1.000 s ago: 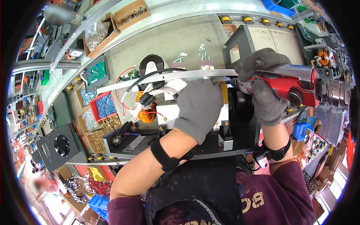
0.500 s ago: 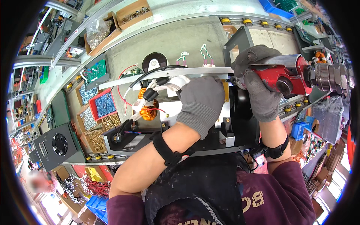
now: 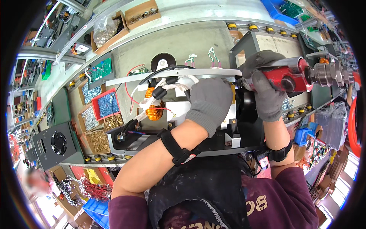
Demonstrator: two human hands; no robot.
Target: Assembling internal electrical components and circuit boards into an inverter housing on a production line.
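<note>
Bright, even overhead light, soft shadows only. Heavy fisheye: straight edges bow toward the rim, black vignette in all corners. Centre sharp; lower left washed out and blurred.

A brown cardboard box of small metal parts (image 3: 143,14) stands at the counter's far edge, and just left of it an open cardboard box holding a clear plastic bag (image 3: 106,31). Small open cartons of screws (image 3: 100,122) crowd the left end, one red-walled with blue parts (image 3: 108,104). Blue plastic bins (image 3: 283,8) sit at the far right corner.
</note>
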